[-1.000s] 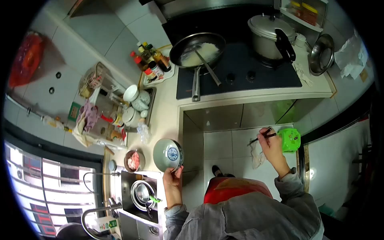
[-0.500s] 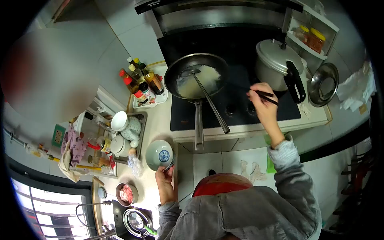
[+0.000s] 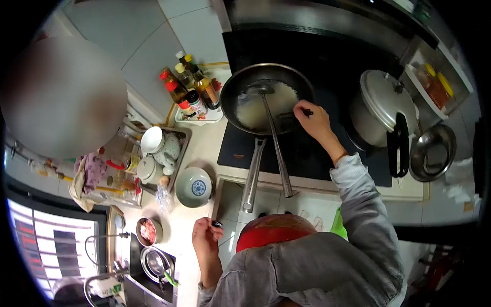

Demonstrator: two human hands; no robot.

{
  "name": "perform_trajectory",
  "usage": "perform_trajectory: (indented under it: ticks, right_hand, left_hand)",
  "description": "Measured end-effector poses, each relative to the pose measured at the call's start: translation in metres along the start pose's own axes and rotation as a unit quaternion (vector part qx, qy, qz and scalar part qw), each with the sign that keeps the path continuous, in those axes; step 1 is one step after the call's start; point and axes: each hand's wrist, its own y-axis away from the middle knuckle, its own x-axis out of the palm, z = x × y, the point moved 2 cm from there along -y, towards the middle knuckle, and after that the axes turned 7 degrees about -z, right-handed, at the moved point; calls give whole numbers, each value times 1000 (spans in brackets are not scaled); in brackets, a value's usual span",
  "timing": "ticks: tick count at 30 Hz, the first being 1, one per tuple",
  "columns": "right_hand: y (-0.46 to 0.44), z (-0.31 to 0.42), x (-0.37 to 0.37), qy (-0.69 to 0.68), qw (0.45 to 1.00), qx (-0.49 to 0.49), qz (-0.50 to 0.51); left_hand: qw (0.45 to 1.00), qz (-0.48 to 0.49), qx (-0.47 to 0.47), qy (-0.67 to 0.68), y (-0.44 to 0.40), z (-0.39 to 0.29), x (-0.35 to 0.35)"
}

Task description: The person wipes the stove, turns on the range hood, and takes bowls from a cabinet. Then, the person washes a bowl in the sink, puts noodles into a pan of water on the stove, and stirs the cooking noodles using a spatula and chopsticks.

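Observation:
Dark chopsticks (image 3: pixel 307 112) are gripped in my right hand (image 3: pixel 317 122), which is over the right rim of the wok (image 3: pixel 236 82). Their lower ends are hard to make out against the dark pan. Pale, whitish food (image 3: pixel 281 100) in cloudy liquid lies in the wok. A metal spatula (image 3: pixel 276 143) leans in it, handle toward me. My left hand (image 3: pixel 205 239) is half curled at the counter's edge, with a small dark object at its fingertips that I cannot identify. Just beyond it, apart from the hand, sits a bowl with a blue pattern (image 3: pixel 185 188).
A pressure cooker (image 3: pixel 381 110) stands right of the wok, beside a metal lid (image 3: pixel 433 153). Sauce bottles (image 3: pixel 204 89) fill a tray at the left. White crockery (image 3: pixel 151 169) and a small pot of raw meat (image 3: pixel 156 230) are on the left counter, near the sink (image 3: pixel 140 276).
My left hand has let go of the bowl and drawn back toward me. My right hand has moved left with the chopsticks, from above the hob to the wok's rim. The view has shifted.

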Motion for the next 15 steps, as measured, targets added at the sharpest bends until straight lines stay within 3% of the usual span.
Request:
perform_trajectory:
  ticks: [3, 5, 7, 9, 12, 13, 15]
  right_hand:
    - [-17, -10, 4, 100, 995, -2, -9]
    - [-26, -21, 9, 147, 989, -9, -6]
    - [-35, -27, 15, 165, 986, -15, 14]
    - [-29, -12, 18, 197, 980, -17, 22]
    - [-11, 17, 19, 128, 987, -10, 95]
    - [-5, 14, 26, 124, 990, -15, 66]
    - [-6, 14, 23, 121, 985, 13, 122]
  left_hand:
    - [941, 184, 33, -282, 57, 8, 77]
    - [854, 283, 171, -401, 62, 12, 141]
    - [795, 214, 327, -465, 47, 34, 179]
    - [767, 124, 420, -470, 26, 50, 204]
    - [956, 90, 168, -225, -7, 68, 226]
    - [986, 82, 47, -139, -2, 57, 238]
    - [985, 102, 25, -135, -22, 68, 239]
